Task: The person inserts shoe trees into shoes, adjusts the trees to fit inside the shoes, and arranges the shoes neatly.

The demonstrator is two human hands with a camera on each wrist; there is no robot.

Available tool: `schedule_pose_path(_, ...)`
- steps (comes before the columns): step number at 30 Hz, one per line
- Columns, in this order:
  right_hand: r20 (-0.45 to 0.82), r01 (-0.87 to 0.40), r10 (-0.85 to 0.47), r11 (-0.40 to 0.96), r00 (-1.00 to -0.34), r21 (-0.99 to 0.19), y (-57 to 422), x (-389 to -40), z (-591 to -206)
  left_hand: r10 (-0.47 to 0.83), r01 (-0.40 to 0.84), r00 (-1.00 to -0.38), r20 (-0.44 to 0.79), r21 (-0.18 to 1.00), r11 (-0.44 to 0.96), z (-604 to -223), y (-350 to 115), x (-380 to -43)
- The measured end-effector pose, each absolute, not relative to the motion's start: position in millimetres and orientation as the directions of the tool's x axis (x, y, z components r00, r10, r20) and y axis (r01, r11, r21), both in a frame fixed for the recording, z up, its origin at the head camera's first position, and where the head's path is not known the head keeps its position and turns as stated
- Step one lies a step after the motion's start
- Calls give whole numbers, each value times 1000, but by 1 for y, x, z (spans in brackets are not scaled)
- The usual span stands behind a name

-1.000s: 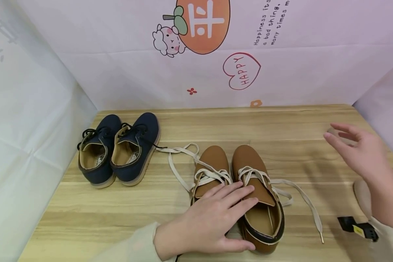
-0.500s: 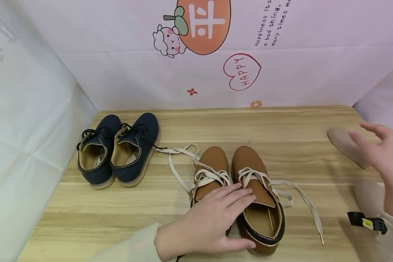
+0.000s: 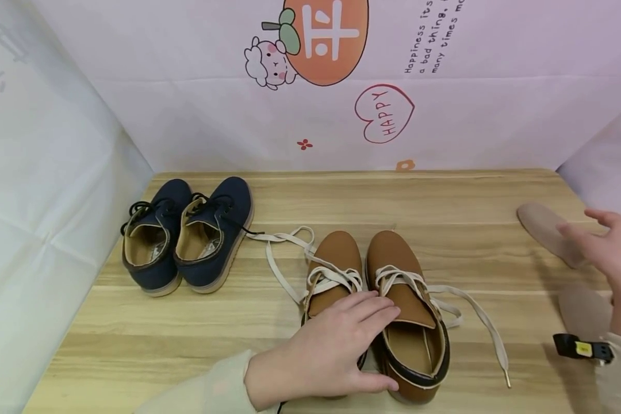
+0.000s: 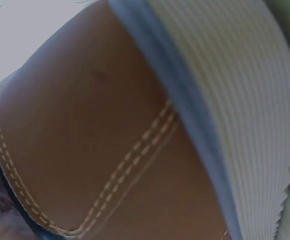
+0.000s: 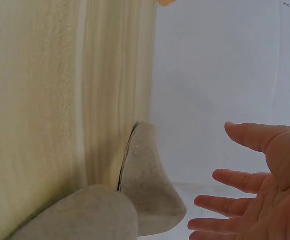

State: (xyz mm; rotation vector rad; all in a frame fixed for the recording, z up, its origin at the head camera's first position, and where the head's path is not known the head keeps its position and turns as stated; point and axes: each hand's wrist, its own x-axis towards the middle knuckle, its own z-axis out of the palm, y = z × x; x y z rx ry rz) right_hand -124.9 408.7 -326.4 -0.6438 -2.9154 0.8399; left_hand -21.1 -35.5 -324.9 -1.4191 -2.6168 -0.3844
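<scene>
A pair of brown lace-up shoes, the left one (image 3: 337, 253) and the right one (image 3: 393, 253), stands side by side in the head view, white laces trailing. My left hand (image 3: 330, 348) lies palm down across the left shoe, fingers loosely extended toward the right shoe and thumb by its heel. Brown upper with pale stitching (image 4: 130, 165) and a ribbed sole (image 4: 234, 95) fill the left wrist view. My right hand (image 3: 613, 253), fingers spread and holding nothing, hovers near two beige shoes, the farther one (image 3: 542, 229) and the nearer one (image 3: 582, 313), partly hidden by hand and arm.
Two navy shoes with black laces, the left one (image 3: 152, 279) and the right one (image 3: 233, 201), stand at the table's left. Behind the wooden table (image 3: 134, 345) hangs a printed white cloth (image 3: 212, 126). A long white lace (image 3: 489, 322) lies right of the brown pair.
My right hand has moved to the right, uncovering more of the farther beige shoe. The left hand has drawn back slightly to the left over the brown shoes.
</scene>
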Motion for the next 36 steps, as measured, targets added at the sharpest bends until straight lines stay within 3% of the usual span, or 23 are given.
schedule_pose_path(20, -61, 326, 332, 844, -941, -426, 458, -148, -373, 734, 746, -653, 188, 326, 580, -324, -32, -22)
schedule_pose_path(25, -86, 325, 316, 871, -945, -368, 486, -162, -396, 728, 738, -664, 171, 304, 602, -323, -31, -21)
schedule_pose_path(32, -145, 289, 253, 889, -956, -354, 445, -144, -361, 699, 723, -690, 189, 238, 649, -325, -31, -29)
schedule_pose_path(36, -157, 327, 291, 891, -944, -316, 450, -145, -366, 701, 724, -689, 183, 225, 652, -327, -30, -33)
